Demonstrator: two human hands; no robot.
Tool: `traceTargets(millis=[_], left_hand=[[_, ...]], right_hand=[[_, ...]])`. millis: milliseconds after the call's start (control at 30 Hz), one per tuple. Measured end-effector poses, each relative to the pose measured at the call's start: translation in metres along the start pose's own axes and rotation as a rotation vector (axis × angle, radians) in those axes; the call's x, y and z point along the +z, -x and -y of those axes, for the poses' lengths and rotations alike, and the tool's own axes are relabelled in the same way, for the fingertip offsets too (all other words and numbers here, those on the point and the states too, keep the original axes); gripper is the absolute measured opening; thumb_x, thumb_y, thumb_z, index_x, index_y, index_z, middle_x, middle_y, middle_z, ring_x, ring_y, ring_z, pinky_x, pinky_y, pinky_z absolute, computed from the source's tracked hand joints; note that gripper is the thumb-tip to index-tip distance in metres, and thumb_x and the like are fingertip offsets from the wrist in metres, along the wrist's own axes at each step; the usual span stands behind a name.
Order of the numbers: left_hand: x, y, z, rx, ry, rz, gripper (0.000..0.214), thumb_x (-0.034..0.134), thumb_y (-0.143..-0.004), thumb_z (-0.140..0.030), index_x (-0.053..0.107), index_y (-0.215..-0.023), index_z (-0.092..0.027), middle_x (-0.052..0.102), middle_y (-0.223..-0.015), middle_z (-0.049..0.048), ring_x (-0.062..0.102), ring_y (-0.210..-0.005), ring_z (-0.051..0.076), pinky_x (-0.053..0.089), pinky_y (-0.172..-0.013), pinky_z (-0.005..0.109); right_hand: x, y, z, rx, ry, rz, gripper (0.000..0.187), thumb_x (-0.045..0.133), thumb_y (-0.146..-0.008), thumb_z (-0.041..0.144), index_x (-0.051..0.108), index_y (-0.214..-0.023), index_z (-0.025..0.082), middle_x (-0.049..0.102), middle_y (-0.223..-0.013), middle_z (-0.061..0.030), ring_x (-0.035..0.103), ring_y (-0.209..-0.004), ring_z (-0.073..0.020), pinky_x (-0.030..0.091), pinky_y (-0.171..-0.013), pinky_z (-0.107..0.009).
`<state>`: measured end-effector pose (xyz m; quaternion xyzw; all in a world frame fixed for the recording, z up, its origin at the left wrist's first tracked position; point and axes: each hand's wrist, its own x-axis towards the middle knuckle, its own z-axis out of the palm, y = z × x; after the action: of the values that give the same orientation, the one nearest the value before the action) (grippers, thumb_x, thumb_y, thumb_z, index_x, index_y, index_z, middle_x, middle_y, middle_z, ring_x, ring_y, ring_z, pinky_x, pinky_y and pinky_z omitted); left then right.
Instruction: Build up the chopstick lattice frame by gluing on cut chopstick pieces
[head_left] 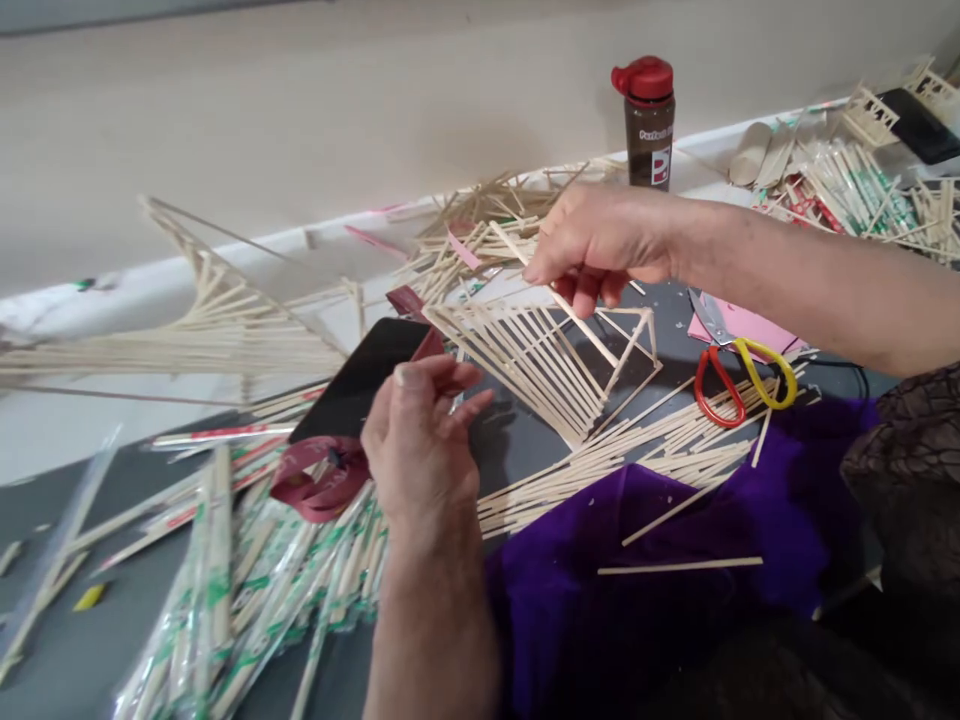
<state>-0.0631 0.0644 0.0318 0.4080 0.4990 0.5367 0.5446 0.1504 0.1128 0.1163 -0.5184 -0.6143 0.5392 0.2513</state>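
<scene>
A bare wooden chopstick is pinched in my right hand, slanting down to the right over a small frame of chopsticks. Its lower end reaches the right part of this frame; whether it touches cannot be made out. The frame has a row of sticks side by side and a triangular end at right. My left hand is raised at the frame's left, fingers apart and holding nothing. Just behind it lies a black phone with a dark red strap.
Loose chopsticks lie before the frame, near scissors with red and yellow handles. Plastic-wrapped chopsticks cover the left front. A larger stick model stands at left, and a red-lidded bottle near the wall. Purple cloth lies closest.
</scene>
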Motion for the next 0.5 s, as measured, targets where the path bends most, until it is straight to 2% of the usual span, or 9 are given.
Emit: traceTargets(millis=[133, 200, 300, 500], left_hand=[[-0.005, -0.012, 0.019, -0.137, 0.060, 0.176, 0.041, 0.073, -0.066, -0.058, 0.070, -0.080, -0.019, 0.070, -0.078, -0.0005, 0.063, -0.073, 0.013, 0.053, -0.061, 0.024], [-0.007, -0.017, 0.026, -0.214, 0.072, 0.253, 0.052, 0.073, -0.061, -0.063, 0.071, -0.084, -0.017, 0.071, -0.082, 0.0037, 0.064, -0.073, 0.015, 0.053, -0.062, 0.026], [-0.007, -0.019, 0.030, -0.279, 0.078, 0.333, 0.055, 0.074, -0.060, -0.063, 0.072, -0.089, -0.016, 0.072, -0.088, 0.0072, 0.067, -0.081, 0.020, 0.054, -0.069, 0.030], [0.004, -0.014, 0.027, -0.293, 0.172, 0.458, 0.052, 0.077, -0.057, -0.059, 0.073, -0.088, -0.017, 0.073, -0.090, 0.0086, 0.063, -0.106, 0.031, 0.052, -0.087, 0.041]], right_hand=[[0.006, -0.003, -0.002, 0.192, 0.082, 0.017, 0.018, 0.060, -0.082, 0.018, 0.059, -0.066, 0.011, 0.055, -0.056, 0.0023, 0.066, -0.058, -0.0104, 0.040, -0.044, -0.010], [0.007, -0.004, -0.003, 0.238, 0.109, 0.041, 0.017, 0.064, -0.080, 0.021, 0.059, -0.066, 0.014, 0.057, -0.056, 0.0017, 0.064, -0.055, -0.0087, 0.040, -0.041, -0.010], [0.005, -0.007, -0.005, 0.278, 0.150, 0.057, 0.016, 0.066, -0.079, 0.022, 0.059, -0.066, 0.015, 0.060, -0.058, 0.0009, 0.061, -0.052, -0.0082, 0.040, -0.039, -0.012], [0.003, -0.015, -0.010, 0.326, 0.255, 0.070, 0.015, 0.066, -0.079, 0.023, 0.063, -0.068, 0.013, 0.060, -0.057, -0.0012, 0.058, -0.052, -0.0090, 0.038, -0.041, -0.015]])
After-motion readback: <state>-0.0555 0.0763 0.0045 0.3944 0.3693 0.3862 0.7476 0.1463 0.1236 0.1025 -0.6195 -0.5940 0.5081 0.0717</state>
